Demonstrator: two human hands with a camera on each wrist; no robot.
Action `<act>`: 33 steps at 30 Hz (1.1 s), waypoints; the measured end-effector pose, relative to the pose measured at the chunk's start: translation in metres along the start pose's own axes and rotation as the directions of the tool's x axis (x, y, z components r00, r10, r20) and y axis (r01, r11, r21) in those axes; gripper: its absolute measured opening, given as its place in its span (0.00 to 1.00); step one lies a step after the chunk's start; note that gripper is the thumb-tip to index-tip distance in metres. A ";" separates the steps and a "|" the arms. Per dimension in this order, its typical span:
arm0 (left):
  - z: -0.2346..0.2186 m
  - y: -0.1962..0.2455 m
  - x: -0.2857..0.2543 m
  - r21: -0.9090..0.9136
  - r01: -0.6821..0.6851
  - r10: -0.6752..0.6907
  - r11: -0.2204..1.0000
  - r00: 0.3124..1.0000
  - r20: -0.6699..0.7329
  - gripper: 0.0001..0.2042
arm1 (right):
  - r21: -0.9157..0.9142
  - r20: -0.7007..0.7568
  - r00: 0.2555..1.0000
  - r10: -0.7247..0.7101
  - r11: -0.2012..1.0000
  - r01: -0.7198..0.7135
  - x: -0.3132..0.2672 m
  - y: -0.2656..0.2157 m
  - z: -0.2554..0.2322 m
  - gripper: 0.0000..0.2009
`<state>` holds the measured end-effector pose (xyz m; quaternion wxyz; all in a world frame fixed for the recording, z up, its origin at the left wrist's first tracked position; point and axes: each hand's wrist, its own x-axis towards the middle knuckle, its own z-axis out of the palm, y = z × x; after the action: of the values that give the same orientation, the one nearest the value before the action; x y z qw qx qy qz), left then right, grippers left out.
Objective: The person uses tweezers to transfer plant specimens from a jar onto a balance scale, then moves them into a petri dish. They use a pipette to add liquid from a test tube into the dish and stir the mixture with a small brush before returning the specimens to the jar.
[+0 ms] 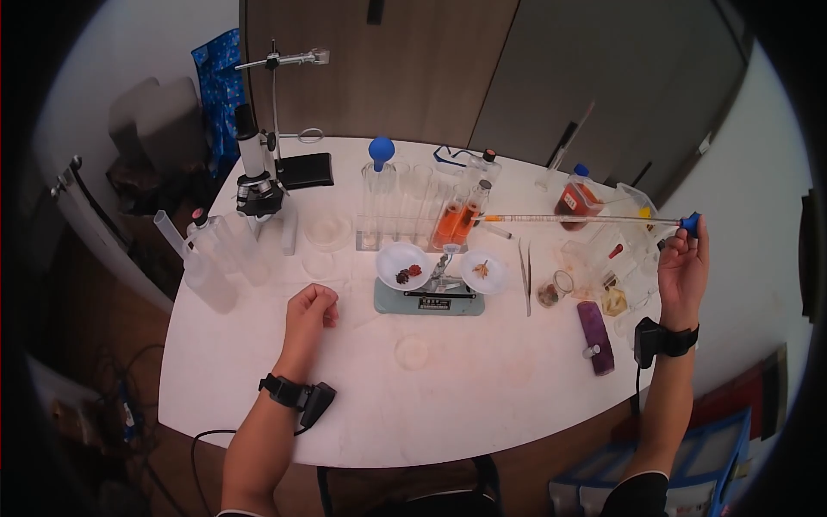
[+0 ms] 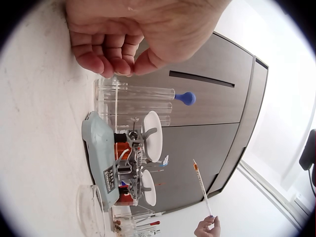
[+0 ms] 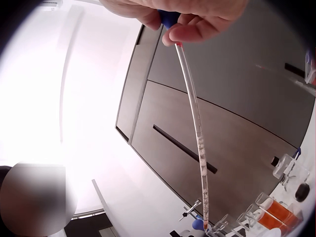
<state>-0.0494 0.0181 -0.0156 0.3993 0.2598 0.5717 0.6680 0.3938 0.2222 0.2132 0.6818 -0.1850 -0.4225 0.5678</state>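
My right hand [image 1: 683,267] is raised at the right and pinches the blue rubber bulb [image 1: 690,225] of a long graduated pipette [image 1: 586,219]. Orange liquid shows near the pipette's tip in the left wrist view, where the pipette [image 2: 201,182] is up in the air. My left hand [image 1: 307,312] rests at the tabletop with loosely curled fingers and nothing visible in them. Right of it stands a green balance [image 1: 394,299] with two white pans bearing small dark, red and tan pieces. Behind the balance, tubes of orange liquid [image 1: 444,231] stand at a clear rack [image 1: 370,239].
A microscope [image 1: 257,185] and ring stand [image 1: 306,170] occupy the back left, with plastic bottles [image 1: 208,284] in front. Tweezers [image 1: 525,280], a small jar [image 1: 549,296], a purple block [image 1: 594,336] and a clear bin [image 1: 633,202] lie right. A glass dish [image 1: 413,352] sits in front.
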 end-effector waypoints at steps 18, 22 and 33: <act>-0.002 -0.005 0.001 -0.030 -0.026 0.026 0.999 1.000 -0.002 0.06 | -0.269 -0.066 0.988 -0.137 0.956 0.114 0.065 0.020 0.056 0.13; -0.002 -0.005 0.000 -0.030 -0.027 0.027 0.999 1.000 0.004 0.06 | -0.311 -0.069 0.986 -0.149 0.943 0.120 0.066 0.026 0.064 0.14; -0.002 -0.003 -0.001 -0.026 -0.026 0.026 0.999 1.000 0.005 0.06 | -0.374 -0.029 0.990 -0.139 0.920 0.119 0.070 0.034 0.073 0.14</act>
<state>-0.0497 0.0164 -0.0192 0.3954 0.2635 0.5585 0.6800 0.3156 0.2804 0.2561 0.6818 -0.2977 -0.5146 0.4263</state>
